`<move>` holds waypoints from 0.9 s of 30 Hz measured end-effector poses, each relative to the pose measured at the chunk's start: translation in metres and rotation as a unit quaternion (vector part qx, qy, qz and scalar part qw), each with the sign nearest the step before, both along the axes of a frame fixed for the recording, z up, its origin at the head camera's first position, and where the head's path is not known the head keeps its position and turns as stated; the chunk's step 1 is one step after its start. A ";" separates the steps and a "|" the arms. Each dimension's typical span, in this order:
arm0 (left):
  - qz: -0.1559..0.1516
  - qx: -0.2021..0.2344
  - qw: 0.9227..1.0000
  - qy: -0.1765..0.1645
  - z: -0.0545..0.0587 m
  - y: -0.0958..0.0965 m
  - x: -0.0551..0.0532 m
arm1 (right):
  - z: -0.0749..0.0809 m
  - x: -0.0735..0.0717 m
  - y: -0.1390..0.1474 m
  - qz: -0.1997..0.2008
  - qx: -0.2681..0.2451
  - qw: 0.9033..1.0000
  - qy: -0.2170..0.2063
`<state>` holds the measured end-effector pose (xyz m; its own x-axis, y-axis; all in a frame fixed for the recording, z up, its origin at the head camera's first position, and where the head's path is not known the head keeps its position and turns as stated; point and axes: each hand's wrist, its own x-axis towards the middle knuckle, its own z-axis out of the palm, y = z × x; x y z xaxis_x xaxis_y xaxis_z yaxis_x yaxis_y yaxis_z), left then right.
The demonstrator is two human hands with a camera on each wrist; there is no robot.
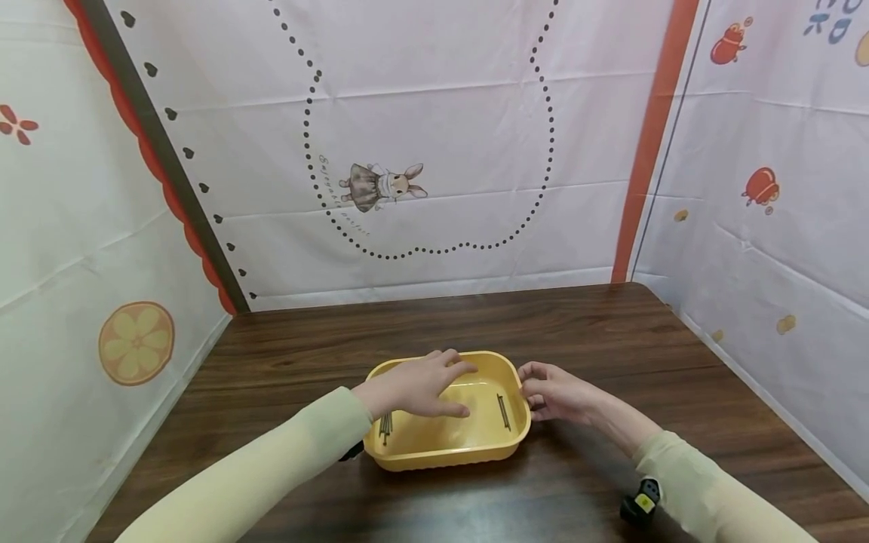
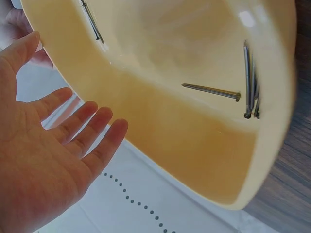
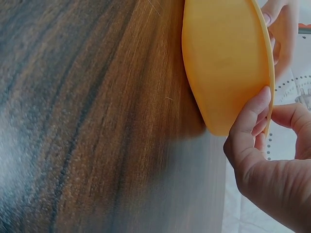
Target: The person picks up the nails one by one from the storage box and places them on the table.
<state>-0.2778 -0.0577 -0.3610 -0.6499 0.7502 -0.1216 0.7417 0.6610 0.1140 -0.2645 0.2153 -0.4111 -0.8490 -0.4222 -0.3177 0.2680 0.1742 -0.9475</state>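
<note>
A yellow plastic tray with rounded corners stands on the table. Several metal nails lie at its left end, and more nails lie near the right wall. My left hand hovers over the tray with spread fingers and holds nothing. In the left wrist view, one nail lies apart from the bunch at that end. At the tray's right side, the fingers and thumb of my right hand are bent about the rim, pinching it in the right wrist view.
The dark wood-grain table extends around the tray on every side. Printed white cloth hangs behind the table and along both sides. A small black device with a yellow patch is on my right wrist.
</note>
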 end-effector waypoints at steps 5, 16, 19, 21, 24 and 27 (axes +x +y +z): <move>0.000 -0.013 1.000 -0.001 0.002 0.008 -0.004 | 0.000 0.000 0.001 0.001 -0.002 1.000 0.001; -0.026 -0.051 0.998 0.025 0.003 0.034 -0.010 | 0.002 -0.001 0.002 0.008 -0.001 1.000 0.000; -0.032 -0.061 0.997 0.022 0.001 0.039 -0.011 | 0.002 -0.001 0.002 0.011 -0.004 1.000 -0.001; -0.036 -0.066 0.997 0.020 0.000 0.042 -0.012 | 0.002 -0.001 0.003 0.013 -0.005 1.000 -0.003; -0.045 -0.071 0.996 0.021 -0.002 0.045 -0.012 | 0.001 -0.001 0.003 0.014 -0.007 1.000 -0.005; -0.055 -0.076 0.995 0.025 -0.003 0.048 -0.012 | 0.001 -0.001 0.002 0.014 -0.007 1.000 -0.003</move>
